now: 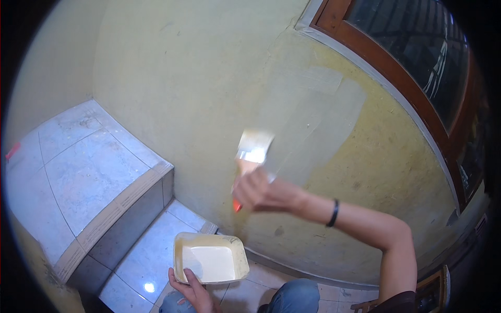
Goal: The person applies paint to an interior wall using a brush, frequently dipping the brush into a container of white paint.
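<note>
My right hand (254, 191) grips a flat paintbrush (253, 150) by its orange-tipped handle. The brush points up along the yellowish wall (203, 117), its pale bristles blurred; I cannot tell whether they touch the surface. Below, my left hand (194, 291) holds a rectangular plastic tub (242, 256) by its near left corner, thumb over the rim. Cream-coloured paint (217, 260) lies in the tub. A paler, fresh-looking patch (313, 113) covers part of the wall to the right of the brush, with darker yellow wall beyond it.
Tiled steps (90, 156) rise on the left, with a small red object (13, 150) at their far edge. A brown wooden window frame (383, 58) with dark glass is at upper right. My jeans-covered knee (296, 295) is at the bottom, near a wooden-framed object (432, 291).
</note>
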Tool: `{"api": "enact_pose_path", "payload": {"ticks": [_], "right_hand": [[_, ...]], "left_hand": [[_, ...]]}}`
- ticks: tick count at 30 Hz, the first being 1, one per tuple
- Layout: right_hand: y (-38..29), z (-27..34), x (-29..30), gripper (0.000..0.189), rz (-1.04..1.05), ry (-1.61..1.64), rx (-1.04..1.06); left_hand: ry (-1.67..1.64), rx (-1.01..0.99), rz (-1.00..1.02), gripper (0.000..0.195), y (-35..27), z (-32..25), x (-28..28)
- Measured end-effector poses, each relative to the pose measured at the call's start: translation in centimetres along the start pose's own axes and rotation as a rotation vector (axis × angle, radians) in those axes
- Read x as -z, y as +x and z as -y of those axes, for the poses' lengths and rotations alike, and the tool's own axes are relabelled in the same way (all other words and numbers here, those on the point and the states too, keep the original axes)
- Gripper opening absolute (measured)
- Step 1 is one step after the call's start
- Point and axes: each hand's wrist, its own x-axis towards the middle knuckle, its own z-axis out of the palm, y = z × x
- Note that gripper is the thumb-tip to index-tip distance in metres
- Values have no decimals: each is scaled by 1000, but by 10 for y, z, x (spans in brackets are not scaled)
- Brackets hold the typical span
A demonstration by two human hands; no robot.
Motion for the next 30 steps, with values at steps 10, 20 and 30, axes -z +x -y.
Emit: {"api": "enact_pose_path", "payload": {"ticks": [10, 20, 30], "right_hand": [[19, -176, 36, 32, -300, 541, -736], [23, -96, 26, 8, -48, -292, -25], [-50, -114, 66, 20, -83, 677, -767]], "left_hand": [[-36, -48, -31, 78, 10, 11, 7], [-23, -2, -12, 77, 12, 12, 8], [-65, -6, -51, 74, 19, 17, 9]]}}
